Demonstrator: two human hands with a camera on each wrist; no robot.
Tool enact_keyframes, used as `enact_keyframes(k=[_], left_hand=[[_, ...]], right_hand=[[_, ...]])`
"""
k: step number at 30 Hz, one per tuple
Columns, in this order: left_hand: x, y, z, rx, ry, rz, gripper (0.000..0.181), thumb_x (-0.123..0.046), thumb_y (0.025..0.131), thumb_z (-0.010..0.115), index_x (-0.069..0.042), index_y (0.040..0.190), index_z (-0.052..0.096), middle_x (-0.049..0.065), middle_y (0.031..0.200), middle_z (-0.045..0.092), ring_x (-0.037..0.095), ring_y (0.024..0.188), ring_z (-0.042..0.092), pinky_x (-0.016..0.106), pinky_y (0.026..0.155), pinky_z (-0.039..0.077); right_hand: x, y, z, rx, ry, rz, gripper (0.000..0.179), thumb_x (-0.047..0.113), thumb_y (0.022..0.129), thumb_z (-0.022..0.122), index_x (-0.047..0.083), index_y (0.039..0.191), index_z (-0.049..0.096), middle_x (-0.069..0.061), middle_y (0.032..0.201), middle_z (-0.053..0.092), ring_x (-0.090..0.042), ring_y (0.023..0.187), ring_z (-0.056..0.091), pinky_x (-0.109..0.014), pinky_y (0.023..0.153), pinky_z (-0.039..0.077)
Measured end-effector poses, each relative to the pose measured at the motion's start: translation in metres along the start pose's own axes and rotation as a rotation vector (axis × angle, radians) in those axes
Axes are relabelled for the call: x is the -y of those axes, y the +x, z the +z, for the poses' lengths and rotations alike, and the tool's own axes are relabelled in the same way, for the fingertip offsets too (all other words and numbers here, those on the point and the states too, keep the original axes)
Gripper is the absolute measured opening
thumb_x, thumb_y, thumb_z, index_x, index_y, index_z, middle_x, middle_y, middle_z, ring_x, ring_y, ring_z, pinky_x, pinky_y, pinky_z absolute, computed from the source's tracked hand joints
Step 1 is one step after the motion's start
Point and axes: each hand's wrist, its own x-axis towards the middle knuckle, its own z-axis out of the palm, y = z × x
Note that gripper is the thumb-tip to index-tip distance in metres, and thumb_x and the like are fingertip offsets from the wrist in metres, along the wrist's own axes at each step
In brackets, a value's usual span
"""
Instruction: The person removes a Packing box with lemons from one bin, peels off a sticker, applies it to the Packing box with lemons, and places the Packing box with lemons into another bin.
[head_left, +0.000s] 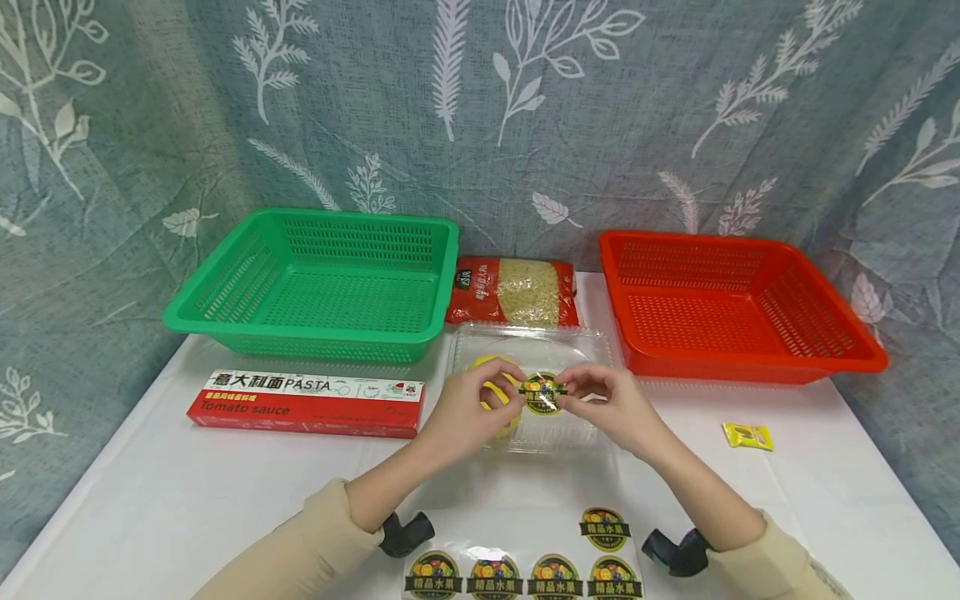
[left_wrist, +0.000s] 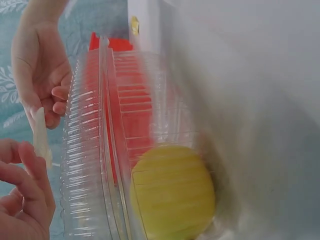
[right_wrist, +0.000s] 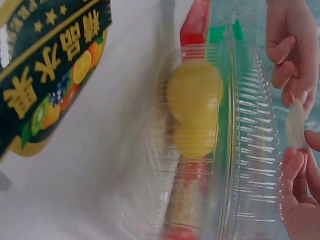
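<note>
At the far left of the white counter, a green basket stands before a leaf-patterned curtain, with a red and white pasta box lying in front of it. Next comes the left hand, pinching the left edge of a round sticker between thumb and fingers. A clear container sits beneath both hands with its lid down, and yellow, fruit-like pieces show through the plastic in its left part. The sticker is just above the lid, apart from it, as the wrist views show. Behind the container lies a red bag with a clear window; nearest the person, a sheet of similar stickers lies flat. The right hand pinches the sticker's right edge. Farther right stand a red basket and, in front of it, a small yellow packet
</note>
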Motion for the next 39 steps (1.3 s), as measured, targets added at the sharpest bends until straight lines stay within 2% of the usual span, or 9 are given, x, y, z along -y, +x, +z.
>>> enact_keyframes(k=[6,11,18,21,25,33,39], left_hand=[[-0.002,0.008,0.002,-0.044,0.066,0.028,0.016,-0.002,0.079,0.065,-0.006,0.094,0.065,0.002,0.075,0.062,0.008,0.057,0.055,0.022,0.054,0.048],[0.001,0.015,0.004,-0.062,0.129,0.047,0.017,0.0,0.079,0.063,-0.004,0.095,0.067,0.002,0.074,0.062,0.008,0.057,0.054,0.02,0.053,0.048],[0.003,0.021,0.003,-0.09,0.357,0.085,0.018,-0.003,0.079,0.063,-0.006,0.096,0.069,0.001,0.076,0.062,0.008,0.055,0.047,0.018,0.048,0.041],[0.003,0.023,0.003,-0.093,0.411,0.084,0.018,-0.003,0.079,0.063,-0.006,0.095,0.069,0.0,0.077,0.063,0.01,0.06,0.049,0.02,0.049,0.039],[0.005,0.024,0.004,-0.097,0.452,0.077,0.019,-0.004,0.078,0.064,-0.006,0.096,0.07,0.0,0.077,0.065,0.013,0.071,0.055,0.02,0.052,0.039],[0.011,0.026,0.005,-0.096,0.493,0.061,0.02,-0.004,0.078,0.064,-0.007,0.096,0.071,0.001,0.079,0.066,0.012,0.065,0.05,0.019,0.047,0.036],[0.012,0.027,0.006,-0.09,0.517,0.048,0.021,-0.006,0.078,0.064,-0.008,0.097,0.071,0.001,0.081,0.066,0.013,0.071,0.055,0.02,0.049,0.038]], right_hand=[[-0.001,0.008,0.0,-0.019,-0.012,0.019,0.02,0.005,0.079,0.069,-0.001,0.098,0.065,-0.007,0.083,0.063,-0.018,0.078,0.058,-0.024,0.069,0.05],[-0.004,0.016,0.0,-0.048,-0.076,-0.012,0.019,0.004,0.079,0.069,-0.001,0.097,0.065,-0.007,0.082,0.064,-0.018,0.075,0.059,-0.025,0.065,0.049],[-0.008,0.028,0.005,-0.063,-0.167,-0.032,0.02,0.004,0.077,0.071,-0.001,0.096,0.066,-0.009,0.082,0.065,-0.019,0.071,0.059,-0.026,0.062,0.05],[-0.009,0.031,0.006,-0.051,-0.198,-0.016,0.02,0.004,0.077,0.071,-0.001,0.096,0.067,-0.009,0.082,0.065,-0.018,0.069,0.058,-0.026,0.061,0.049],[-0.008,0.032,0.007,-0.042,-0.245,0.013,0.019,0.006,0.078,0.07,0.0,0.096,0.067,-0.006,0.08,0.064,-0.016,0.068,0.056,-0.025,0.059,0.048],[-0.007,0.034,0.008,-0.046,-0.287,0.012,0.018,0.006,0.078,0.069,0.0,0.095,0.068,-0.006,0.079,0.063,-0.015,0.065,0.055,-0.023,0.053,0.044],[-0.007,0.035,0.008,-0.039,-0.29,0.019,0.019,0.006,0.078,0.069,0.0,0.096,0.068,-0.006,0.08,0.063,-0.014,0.064,0.054,-0.022,0.051,0.042]])
